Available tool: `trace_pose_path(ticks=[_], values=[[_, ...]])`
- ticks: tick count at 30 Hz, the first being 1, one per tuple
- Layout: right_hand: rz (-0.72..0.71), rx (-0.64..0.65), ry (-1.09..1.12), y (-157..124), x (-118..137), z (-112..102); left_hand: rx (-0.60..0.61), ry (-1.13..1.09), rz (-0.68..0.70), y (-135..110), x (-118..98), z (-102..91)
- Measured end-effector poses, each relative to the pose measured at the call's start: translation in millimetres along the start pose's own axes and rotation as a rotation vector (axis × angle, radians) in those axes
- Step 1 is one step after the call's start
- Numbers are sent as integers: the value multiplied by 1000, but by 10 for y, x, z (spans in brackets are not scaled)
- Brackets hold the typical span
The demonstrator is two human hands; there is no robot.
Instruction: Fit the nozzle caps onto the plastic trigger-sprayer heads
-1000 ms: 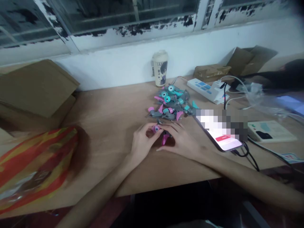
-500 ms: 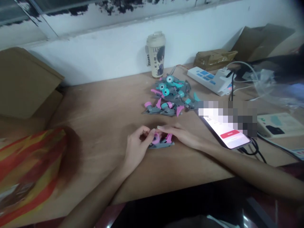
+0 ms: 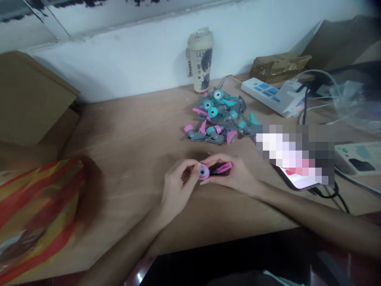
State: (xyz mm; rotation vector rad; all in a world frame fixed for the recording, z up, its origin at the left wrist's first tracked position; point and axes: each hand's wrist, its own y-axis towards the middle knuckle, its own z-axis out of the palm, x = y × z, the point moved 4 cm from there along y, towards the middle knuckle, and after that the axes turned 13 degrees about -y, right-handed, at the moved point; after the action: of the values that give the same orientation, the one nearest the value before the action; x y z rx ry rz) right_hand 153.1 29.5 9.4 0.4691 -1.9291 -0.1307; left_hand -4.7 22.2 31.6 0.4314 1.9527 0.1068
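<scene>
My left hand (image 3: 180,182) pinches the pink round collar of a grey-and-pink trigger sprayer head (image 3: 204,171) between thumb and fingers. From the other side my right hand (image 3: 238,174) wraps round the same piece, thumb below and fingers above, with its pink trigger (image 3: 224,168) showing in the palm. The grey body is mostly hidden by the fingers. Beyond my hands lies a pile of similar sprayer heads (image 3: 218,119), grey with pink or teal collars and triggers.
Behind the pile stands a coffee cup (image 3: 202,59). At the right are a white power strip (image 3: 264,93), a lit phone (image 3: 300,180) with a cable, and a taped parcel (image 3: 279,66). A red-and-yellow striped bag (image 3: 38,214) and cardboard (image 3: 32,99) occupy the left.
The sprayer head has been lifted off the tabletop and turned, its collar facing up toward me. My right hand has moved from above it to grip around its body. The view has shifted slightly.
</scene>
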Motion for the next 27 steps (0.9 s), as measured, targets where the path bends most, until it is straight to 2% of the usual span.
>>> trace_pose_path(ticks=[5,10,19,27], values=[[-279,-132,-259,36,117,-122,91,-17,128,82,-69,-60],[-454,-119,-393,22,102,-133,201,-39,120,139,-41,-70],[-554,-48,-528,-48,41,-71,247,10,97,162,11,-57],[-618,-73,-636,-71,55,-57,191,-62,-94,102,148,42]])
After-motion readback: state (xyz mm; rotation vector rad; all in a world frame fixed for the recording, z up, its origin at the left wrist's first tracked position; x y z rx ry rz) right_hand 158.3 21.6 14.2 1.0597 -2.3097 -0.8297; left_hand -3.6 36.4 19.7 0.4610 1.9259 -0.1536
